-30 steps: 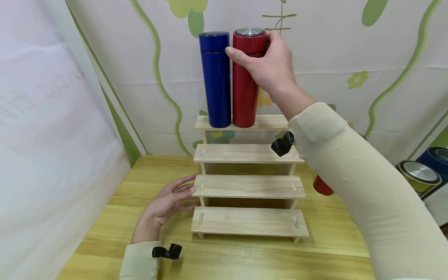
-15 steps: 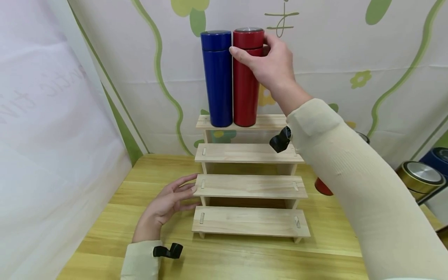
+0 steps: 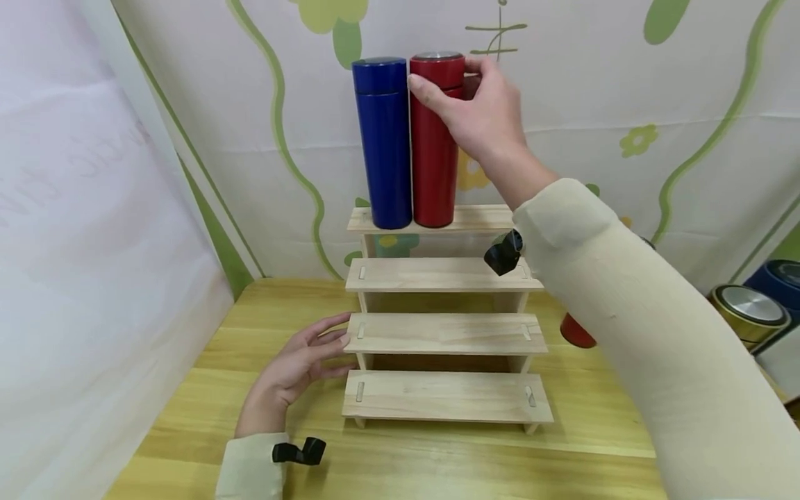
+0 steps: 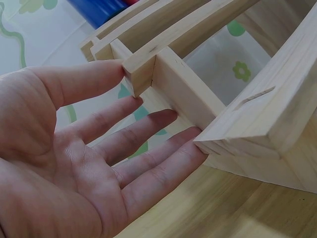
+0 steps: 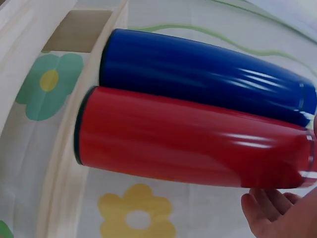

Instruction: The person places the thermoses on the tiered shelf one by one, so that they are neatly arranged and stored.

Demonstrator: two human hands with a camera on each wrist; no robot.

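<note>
A stepped wooden rack [image 3: 444, 333] stands on the table, and its top shelf bears two tall thermos bottles side by side. The blue thermos [image 3: 384, 146] is upright on the left; close to its right stands the red thermos [image 3: 432, 153] with a steel-topped lid. My right hand [image 3: 484, 111] holds the red one near its lid, thumb across the front and fingers at the far right side. My left hand [image 3: 300, 361] touches the left ends of the lower shelves with spread fingers [image 4: 163, 171], its thumb tip at a shelf corner in the left wrist view.
At the right, partly behind my sleeve, are the base of another red thermos [image 3: 576, 332], a gold thermos [image 3: 750, 312] and a dark blue one [image 3: 781, 281]. A patterned cloth [image 3: 581, 83] hangs behind the rack, and a white cloth [image 3: 100, 243] hangs on the left.
The red thermos has straightened and shifted slightly left, closer to the blue one, with my right hand on it. My left hand keeps its place at the rack.
</note>
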